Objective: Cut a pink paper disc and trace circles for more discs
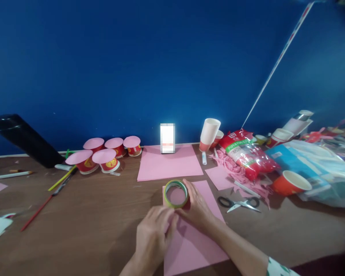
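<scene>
Head view: a round green-yellow tape roll (166, 197) is over the far end of a long pink sheet (194, 245). I can't tell if it touches the sheet. The right hand (199, 211) has its fingers curled around the right side of the roll, holding it. The left hand (153, 230) has bent fingers at the near edge of the roll. I can't tell if they are pinching anything.

On the brown surface (89, 237), scissors (243, 206) lie with their blades apart, to the right of the long sheet. Past the roll is a wide pink paper (169, 163). Red cups (109, 165) with pink round tops stand to the left of it.
</scene>
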`<state>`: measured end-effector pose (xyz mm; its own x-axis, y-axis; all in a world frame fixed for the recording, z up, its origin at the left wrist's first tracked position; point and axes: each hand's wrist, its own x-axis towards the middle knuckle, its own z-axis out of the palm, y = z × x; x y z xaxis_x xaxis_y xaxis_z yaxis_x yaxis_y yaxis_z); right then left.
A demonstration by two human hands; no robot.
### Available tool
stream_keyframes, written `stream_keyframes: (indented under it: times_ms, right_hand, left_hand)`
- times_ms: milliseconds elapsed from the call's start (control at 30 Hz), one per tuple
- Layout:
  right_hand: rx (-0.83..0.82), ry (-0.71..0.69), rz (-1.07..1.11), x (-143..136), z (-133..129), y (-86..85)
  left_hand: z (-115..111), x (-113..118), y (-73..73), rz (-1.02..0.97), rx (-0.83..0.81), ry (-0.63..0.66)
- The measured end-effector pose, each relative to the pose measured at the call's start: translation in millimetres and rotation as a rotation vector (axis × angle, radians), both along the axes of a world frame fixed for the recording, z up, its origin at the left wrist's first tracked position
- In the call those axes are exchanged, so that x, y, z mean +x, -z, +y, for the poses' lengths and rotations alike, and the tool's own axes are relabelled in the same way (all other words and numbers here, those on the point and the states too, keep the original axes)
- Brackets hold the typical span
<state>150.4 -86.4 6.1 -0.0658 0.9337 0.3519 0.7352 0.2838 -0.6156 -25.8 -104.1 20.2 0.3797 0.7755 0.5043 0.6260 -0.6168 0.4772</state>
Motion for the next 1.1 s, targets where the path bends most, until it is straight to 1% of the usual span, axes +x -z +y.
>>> stream_keyframes:
  times_ms: [67,133,233,300,367,433,500,533,600,700,733,833,867,933,1000,1100]
  right_hand:
    - [-0.021,-0.003,0.018,0,1,-0.5]
    - [-0.044,-0.002,0.033,1,1,-0.5]
    - [-0.050,-0.014,0.054,3,1,-0.7]
    - [-0.047,-0.029,0.069,3,0,-1.2]
    - [-0.046,-0.038,0.080,4,1,-1.5]
    - [-0.041,-0.036,0.089,4,1,-1.3]
    - [-0.024,-0.033,0.097,3,2,-0.6]
    - [-0.017,-0.035,0.099,3,3,-0.4]
    - [-0.015,-0.045,0.102,3,2,-0.2]
    - [-0.010,-0.058,0.106,4,2,-1.2]
    - [-0.004,-0.063,0.109,4,1,-1.7]
    - [0.010,-0.093,0.113,5,1,-4.0]
    - [0.011,-0.100,0.114,5,1,-4.9]
    - [0.009,-0.106,0.117,5,1,-6.5]
    - [-0.001,-0.095,0.118,4,1,-7.6]
    - [-0.029,-0.075,0.113,4,1,-7.8]
  left_hand:
    - [11,-9,-1.6,-0.183,-0.104,-0.133]
    - [22,-16,-1.1,-0.337,-0.217,-0.223]
    - [33,-21,-0.5,-0.471,-0.315,-0.284]
    - [37,-21,-3.6,-0.479,-0.362,-0.288]
    - [39,-20,-10.2,-0.441,-0.416,-0.245]
    - [42,-17,-18.2,-0.382,-0.467,-0.161]
    - [49,-13,-23.9,-0.345,-0.473,-0.088]
    - [54,-11,-24.6,-0.324,-0.455,-0.073]
    - [66,-8,-20.6,-0.283,-0.394,-0.109]
    - [81,-6,-4.3,-0.234,-0.327,-0.146]
    - [84,-6,1.6,-0.202,-0.307,-0.131]
    - [88,-7,13.7,-0.132,-0.294,-0.003]
    - [88,-7,14.9,-0.124,-0.294,0.030]
    - [89,-5,13.4,-0.125,-0.302,0.057]
    - [93,-2,8.3,-0.135,-0.325,0.069]
    - [103,5,-0.7,-0.111,-0.384,0.151]
